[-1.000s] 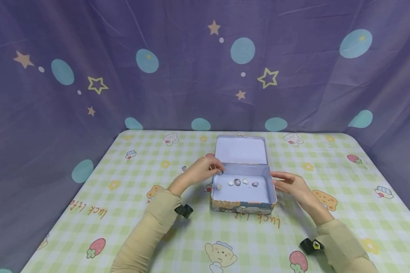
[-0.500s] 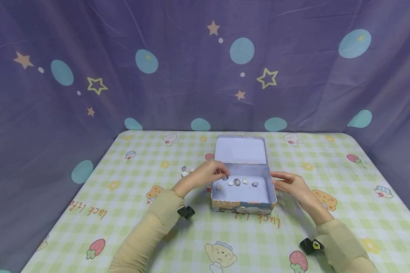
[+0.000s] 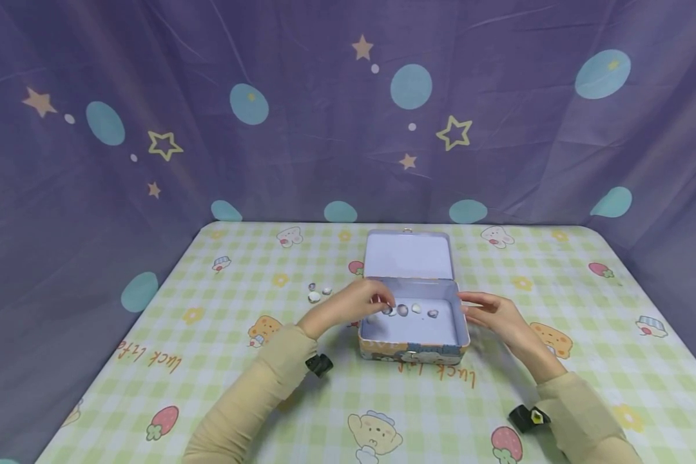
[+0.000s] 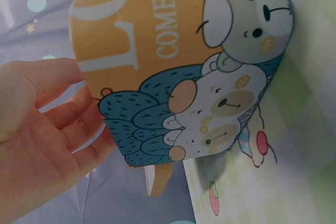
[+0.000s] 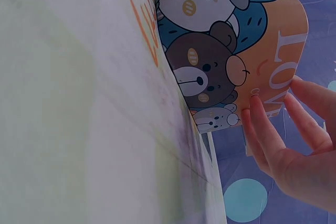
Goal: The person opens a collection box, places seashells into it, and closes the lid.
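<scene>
An open tin box [image 3: 413, 354] with bear drawings stands on the table, its lid [image 3: 408, 254] tipped back. My left hand [image 3: 354, 303] reaches over the box's left wall and pinches a small dark seashell [image 3: 387, 310] low inside, close beside a white shell. A purple shell [image 3: 403, 310], a pale shell [image 3: 416, 309] and another purplish shell [image 3: 433, 313] lie in a row on the box floor. My right hand [image 3: 501, 322] touches the box's right wall with extended fingers, as the right wrist view also shows. In the left wrist view, the box side hides the left fingertips.
Left of the box lie a white shell [image 3: 314, 297], a small dark shell [image 3: 311, 286] and another shell [image 3: 327, 291] on the checked tablecloth [image 3: 220, 361]. A purple curtain [image 3: 325, 174] hangs behind and beside the table.
My left hand has moved from the box's left rim rightward and down into the box with the dark shell. The shells left of the box have come into view. My right hand has stayed put.
</scene>
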`<state>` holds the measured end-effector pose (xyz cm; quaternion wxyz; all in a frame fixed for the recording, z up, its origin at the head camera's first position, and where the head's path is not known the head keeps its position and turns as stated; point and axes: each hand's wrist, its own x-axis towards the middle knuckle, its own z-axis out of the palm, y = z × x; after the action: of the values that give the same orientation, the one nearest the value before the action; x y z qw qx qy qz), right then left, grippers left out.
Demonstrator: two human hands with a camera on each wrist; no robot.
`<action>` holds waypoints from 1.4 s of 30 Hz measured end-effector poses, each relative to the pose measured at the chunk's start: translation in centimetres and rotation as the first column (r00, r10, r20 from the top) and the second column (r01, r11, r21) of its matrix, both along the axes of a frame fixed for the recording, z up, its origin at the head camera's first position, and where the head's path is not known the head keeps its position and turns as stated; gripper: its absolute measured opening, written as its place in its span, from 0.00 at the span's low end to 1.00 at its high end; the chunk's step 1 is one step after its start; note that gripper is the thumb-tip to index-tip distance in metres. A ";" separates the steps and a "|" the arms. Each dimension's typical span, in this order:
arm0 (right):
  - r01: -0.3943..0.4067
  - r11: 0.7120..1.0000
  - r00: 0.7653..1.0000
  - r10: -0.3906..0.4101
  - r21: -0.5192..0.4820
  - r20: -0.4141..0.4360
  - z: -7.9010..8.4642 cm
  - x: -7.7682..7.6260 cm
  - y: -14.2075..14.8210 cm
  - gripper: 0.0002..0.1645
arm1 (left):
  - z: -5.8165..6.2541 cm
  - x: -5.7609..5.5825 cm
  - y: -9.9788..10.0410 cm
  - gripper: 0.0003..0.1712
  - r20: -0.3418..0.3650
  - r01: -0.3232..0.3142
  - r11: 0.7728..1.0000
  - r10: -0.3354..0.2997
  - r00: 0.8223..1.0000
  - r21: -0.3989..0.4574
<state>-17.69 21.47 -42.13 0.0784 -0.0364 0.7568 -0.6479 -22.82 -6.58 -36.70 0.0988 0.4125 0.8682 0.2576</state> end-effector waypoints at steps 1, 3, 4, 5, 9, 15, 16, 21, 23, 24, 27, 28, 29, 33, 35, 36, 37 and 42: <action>-0.001 1.000 1.000 0.001 0.001 0.000 0.0 0.0 0.0 0.33 | 0.0 0.1 0.0 0.06 0.000 0.000 1.000 0.000 1.000 -0.001; -0.003 1.000 1.000 0.003 0.001 -0.003 -0.1 0.0 0.0 0.34 | -0.1 0.2 0.1 0.07 -0.003 -0.001 1.000 0.001 1.000 -0.010; -0.003 1.000 1.000 0.003 0.003 -0.006 -0.1 0.0 0.0 0.33 | -0.2 0.2 0.1 0.07 -0.005 0.001 1.000 -0.001 1.000 -0.012; -0.003 1.000 1.000 0.003 0.003 -0.009 -0.1 0.0 0.0 0.33 | -0.2 0.3 0.0 0.07 -0.005 0.001 1.000 -0.001 1.000 -0.014; -0.001 1.000 1.000 0.001 0.006 -0.024 -0.4 -0.1 0.1 0.31 | 0.0 0.4 -0.2 0.07 0.006 -0.022 1.000 0.022 1.000 -0.005; -0.003 1.000 0.999 0.004 0.006 -0.034 -0.5 0.0 0.2 0.31 | 0.5 0.5 -1.3 0.08 0.014 -0.070 0.996 0.070 0.997 0.056; -0.001 1.000 1.000 0.001 0.003 -0.029 -0.5 0.0 0.2 0.32 | 0.5 0.5 -1.5 0.08 0.012 -0.073 0.995 0.072 0.997 0.071; -0.003 1.000 1.000 0.003 0.005 0.000 -0.2 0.0 0.1 0.34 | 0.7 0.5 -2.5 0.08 0.001 -0.107 0.986 0.108 0.994 0.131; -0.002 1.000 1.000 0.002 0.005 0.006 -0.2 0.0 0.0 0.34 | 0.8 0.5 -3.0 0.08 -0.007 -0.126 0.981 0.128 0.992 0.149; -0.002 1.000 1.000 0.002 0.007 0.007 -0.1 0.0 0.0 0.34 | 0.9 0.5 -3.2 0.08 -0.012 -0.135 0.978 0.139 0.990 0.159; 0.004 1.000 1.000 -0.004 0.009 0.012 -0.1 0.0 0.0 0.34 | 1.1 0.4 -4.0 0.08 -0.021 -0.163 0.967 0.170 0.985 0.194; 0.006 1.000 1.000 -0.006 0.010 0.012 -0.1 0.0 0.0 0.34 | 1.1 0.4 -4.3 0.08 -0.025 -0.174 0.963 0.182 0.983 0.204; 0.007 1.000 1.000 -0.007 0.011 0.011 0.0 0.1 0.0 0.34 | 1.1 0.3 -4.5 0.07 -0.025 -0.185 0.958 0.195 0.980 0.217; 0.005 1.000 1.000 -0.005 0.010 0.015 0.0 0.0 0.0 0.34 | 1.0 0.1 -5.6 0.08 -0.018 -0.229 0.937 0.243 0.970 0.263; 0.003 1.000 1.000 -0.003 0.012 0.019 0.1 0.1 0.0 0.34 | 1.0 0.1 -6.2 0.08 -0.010 -0.252 0.927 0.265 0.964 0.279; 0.002 1.000 1.000 -0.002 0.013 0.021 0.1 0.1 0.0 0.34 | 0.9 0.1 -6.4 0.08 -0.008 -0.263 0.922 0.276 0.961 0.284; 0.003 1.000 1.000 -0.003 0.014 0.023 0.1 0.1 0.0 0.34 | 0.9 0.0 -6.7 0.08 -0.003 -0.276 0.917 0.289 0.957 0.289; 0.005 1.000 1.000 -0.005 0.013 0.018 0.1 0.0 -0.1 0.34 | 0.6 -0.1 -7.8 0.08 0.016 -0.339 0.888 0.352 0.936 0.309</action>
<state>-17.64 21.37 -42.00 0.0837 -0.0283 0.7603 -0.6435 -22.96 -14.43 -36.13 -0.0317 0.2669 0.8787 0.3944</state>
